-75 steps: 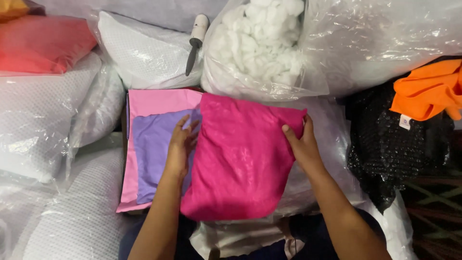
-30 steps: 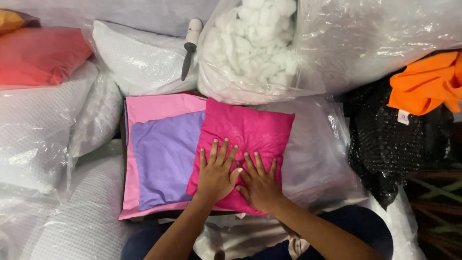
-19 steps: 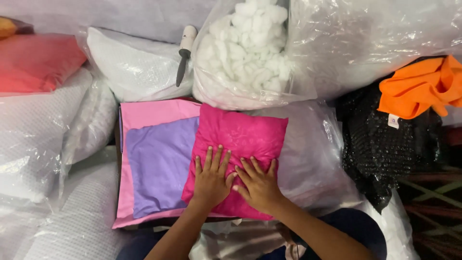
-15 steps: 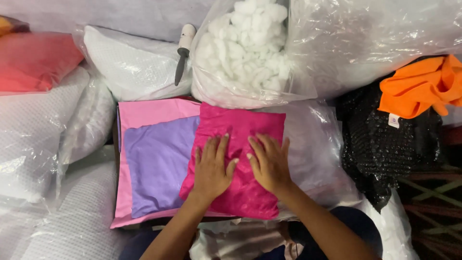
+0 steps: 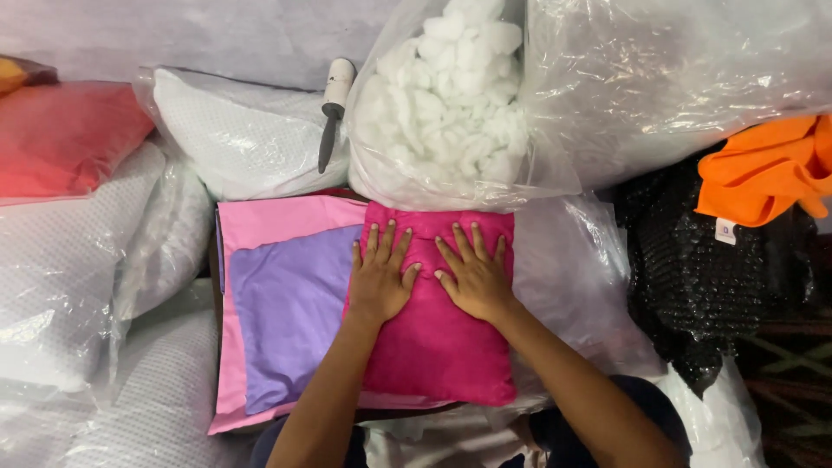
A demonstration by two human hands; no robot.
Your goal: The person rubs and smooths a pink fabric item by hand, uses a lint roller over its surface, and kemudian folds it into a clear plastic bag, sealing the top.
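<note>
You are looking down on a heap of plastic-wrapped white pillows (image 5: 78,286) that fills the left side and the bottom left corner, with a grey sheet across the top. At the far left edge, a red cushion (image 5: 65,139) lies in its own clear wrap.

In the middle, a pink cloth (image 5: 260,227) with a purple panel (image 5: 290,299) lies flat over the pile. A magenta cushion (image 5: 442,338) sits on the right part of that cloth, covering its right edge.

Your left hand (image 5: 380,276) lies flat on the upper left of the cushion, fingers spread and pointing away from you, gripping nothing. Your right hand (image 5: 472,276) lies flat just beside it on the upper middle of the cushion, fingers spread too, palm down, holding nothing. The two hands are close together, nearly touching at the thumbs. Both forearms run up from the bottom edge.

Just beyond the cushion's top edge stands a clear bag (image 5: 416,173) of white stuffing (image 5: 451,104), its bottom touching the cushion. To the left of that bag, a knife (image 5: 331,108) with a white handle and dark blade rests on a wrapped pillow, blade pointing toward you.

A large sheet of clear plastic (image 5: 676,78) covers the upper right. Below it, at the right edge, an orange cloth (image 5: 763,169) lies on a black cloth (image 5: 693,269) under plastic.
</note>
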